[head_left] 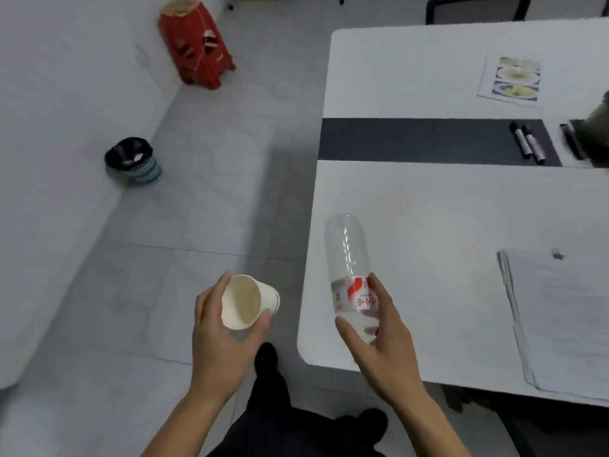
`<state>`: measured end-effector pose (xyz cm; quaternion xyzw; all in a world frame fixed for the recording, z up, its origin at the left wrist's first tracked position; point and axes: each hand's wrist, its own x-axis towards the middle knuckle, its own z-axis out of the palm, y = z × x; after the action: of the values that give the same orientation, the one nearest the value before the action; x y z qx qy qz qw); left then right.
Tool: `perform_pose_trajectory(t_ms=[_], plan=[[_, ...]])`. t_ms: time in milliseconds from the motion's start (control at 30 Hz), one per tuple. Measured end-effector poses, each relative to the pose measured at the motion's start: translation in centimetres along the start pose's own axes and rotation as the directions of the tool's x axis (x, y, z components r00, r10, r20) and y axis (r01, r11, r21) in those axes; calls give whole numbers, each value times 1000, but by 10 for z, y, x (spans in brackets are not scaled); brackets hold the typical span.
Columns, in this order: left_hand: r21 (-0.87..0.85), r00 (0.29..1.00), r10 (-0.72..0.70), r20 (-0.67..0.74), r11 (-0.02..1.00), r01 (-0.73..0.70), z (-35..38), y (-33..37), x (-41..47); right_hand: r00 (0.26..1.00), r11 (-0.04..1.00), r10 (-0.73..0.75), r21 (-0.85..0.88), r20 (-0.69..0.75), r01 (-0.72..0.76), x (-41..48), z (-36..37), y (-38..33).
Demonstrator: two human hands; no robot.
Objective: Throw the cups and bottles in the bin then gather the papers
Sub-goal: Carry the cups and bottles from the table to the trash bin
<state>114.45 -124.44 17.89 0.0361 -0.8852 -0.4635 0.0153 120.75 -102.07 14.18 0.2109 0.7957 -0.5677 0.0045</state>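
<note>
Over the grey tiled floor, left hand [219,338] gripping a conical paper cup [245,301], right hand [379,341] clasping a clear ribbed plastic bottle [351,272], round black-lined bin [133,161] well apart.

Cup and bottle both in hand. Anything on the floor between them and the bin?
Nothing visible. The left hand holds the cup, the right hand holds the bottle, and only bare floor lies between them and the bin. The red stool stands farther back, off that path.
</note>
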Motion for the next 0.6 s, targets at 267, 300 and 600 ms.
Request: perform_pose_trajectory(t_ms=[267,300,600], plan=[[-115,989,-42,-144,993,25,-115,-102,89,983,975,-139,-155,124,157,67,167,-90],[-109,987,-33,-157,994,16,-134,-114,104,979,970,-155,-166,135,176,76,194,-102],[-88,947,-23,-321,996,-6,-280,-192,243,915,913,-266,-226,303,341,168,369,-213]])
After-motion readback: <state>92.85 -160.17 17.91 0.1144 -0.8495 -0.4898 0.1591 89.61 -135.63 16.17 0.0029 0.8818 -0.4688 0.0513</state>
